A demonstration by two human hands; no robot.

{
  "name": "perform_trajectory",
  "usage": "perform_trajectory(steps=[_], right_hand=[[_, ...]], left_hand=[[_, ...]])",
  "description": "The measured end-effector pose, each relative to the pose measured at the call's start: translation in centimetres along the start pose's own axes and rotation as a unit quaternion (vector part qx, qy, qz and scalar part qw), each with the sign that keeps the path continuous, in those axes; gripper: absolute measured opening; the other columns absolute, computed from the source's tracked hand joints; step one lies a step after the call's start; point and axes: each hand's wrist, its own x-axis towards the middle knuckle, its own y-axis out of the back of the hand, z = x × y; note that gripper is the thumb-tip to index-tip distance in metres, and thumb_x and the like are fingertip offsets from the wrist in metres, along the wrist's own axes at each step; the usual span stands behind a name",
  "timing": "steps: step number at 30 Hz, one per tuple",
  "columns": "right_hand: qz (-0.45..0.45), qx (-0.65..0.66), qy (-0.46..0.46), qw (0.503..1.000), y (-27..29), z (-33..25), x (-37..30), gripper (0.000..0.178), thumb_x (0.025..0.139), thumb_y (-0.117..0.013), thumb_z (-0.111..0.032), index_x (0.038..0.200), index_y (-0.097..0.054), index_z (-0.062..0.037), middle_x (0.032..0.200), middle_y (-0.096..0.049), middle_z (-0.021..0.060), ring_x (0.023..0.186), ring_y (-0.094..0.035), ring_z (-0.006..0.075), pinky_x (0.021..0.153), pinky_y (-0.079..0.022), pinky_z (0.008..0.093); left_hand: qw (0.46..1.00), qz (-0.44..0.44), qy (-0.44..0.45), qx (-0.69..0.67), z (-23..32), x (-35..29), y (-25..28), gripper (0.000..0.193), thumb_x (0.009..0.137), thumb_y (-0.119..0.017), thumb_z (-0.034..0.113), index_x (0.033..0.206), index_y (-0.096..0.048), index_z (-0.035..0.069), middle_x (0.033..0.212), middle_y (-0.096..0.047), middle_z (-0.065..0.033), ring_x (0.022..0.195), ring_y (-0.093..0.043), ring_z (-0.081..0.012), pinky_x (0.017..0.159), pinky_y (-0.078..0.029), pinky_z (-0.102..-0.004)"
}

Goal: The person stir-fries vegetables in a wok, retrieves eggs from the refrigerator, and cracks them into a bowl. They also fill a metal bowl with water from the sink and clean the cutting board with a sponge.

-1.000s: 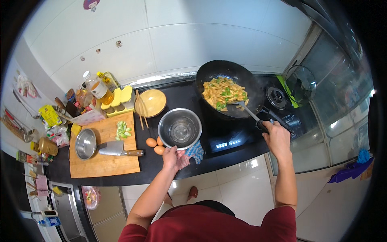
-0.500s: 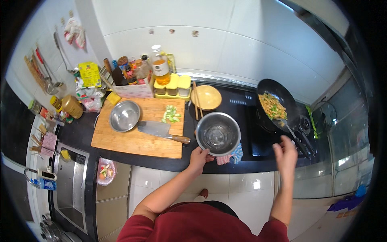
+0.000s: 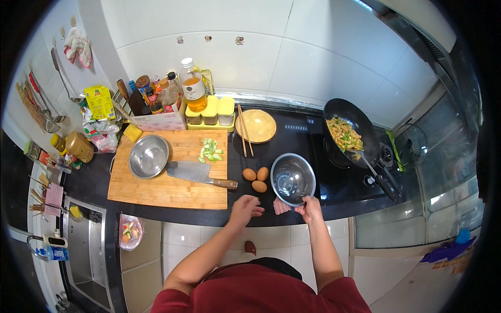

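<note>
A steel bowl (image 3: 293, 180), tilted a little, is gripped at its near rim by my right hand (image 3: 310, 208). Nothing is in my left hand (image 3: 245, 211), whose fingers are apart over the counter's front edge. Just beyond those fingers lie three brown eggs, the left egg (image 3: 249, 174), the right egg (image 3: 262, 173) and the near egg (image 3: 259, 186). A pink cloth (image 3: 281, 206) peeks out from under the bowl's near side.
Left of the eggs, a cutting board (image 3: 156, 198) holds a cleaver (image 3: 189, 171), a second steel bowl (image 3: 148, 156) and chopped green pieces (image 3: 210, 150). Behind stand a yellow plate (image 3: 259, 125) and chopsticks (image 3: 244, 130). At right, a wok (image 3: 365, 128) holds food and a spatula (image 3: 374, 169).
The bowl has passed from my left hand to my right and shifted right, uncovering the three eggs. My left hand has let go and drawn left.
</note>
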Motion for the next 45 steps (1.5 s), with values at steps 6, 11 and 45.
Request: perform_trajectory(steps=[6, 11, 45], right_hand=[[0.049, -0.007, 0.009, 0.999, 0.2, -0.1, 8.0, 0.017, 0.09, -0.051, -0.008, 0.096, -0.055, 0.0073, 0.078, -0.061, 0.0154, 0.054, -0.062, 0.0255, 0.049, -0.06, 0.0343], [0.048, 0.026, -0.006, 0.998, 0.3, 1.2, 11.3, 0.022, 0.095, -0.052, -0.014, 0.099, -0.055, 0.0068, 0.082, -0.066, 0.0193, 0.063, -0.068, 0.0266, 0.052, -0.061, 0.0335], [-0.383, -0.373, 0.339, 0.774, -54.7, 24.1, -14.3, 0.017, 0.086, -0.07, -0.013, 0.093, -0.059, -0.0019, 0.067, -0.053, 0.0022, 0.061, -0.05, 0.0111, 0.058, -0.045, 0.0277]], left_hand=[[0.949, 0.253, -0.187, -0.029, 0.4, -0.5, 9.2, 0.017, 0.1, -0.054, 0.021, 0.1, -0.055, 0.004, 0.092, -0.063, -0.0074, 0.074, -0.064, -0.0139, 0.063, -0.053, -0.0257], [0.869, 0.443, -0.192, -0.106, 2.1, -2.7, 18.4, 0.017, 0.099, -0.054, 0.02, 0.096, -0.052, 0.003, 0.08, -0.06, -0.0073, 0.065, -0.061, -0.013, 0.056, -0.051, -0.0253], [0.771, 0.527, -0.348, -0.084, 12.2, -24.3, 47.4, 0.012, 0.091, -0.051, 0.0, 0.081, -0.048, 0.005, 0.075, -0.052, 0.0008, 0.064, -0.059, -0.0089, 0.058, -0.058, -0.0259]])
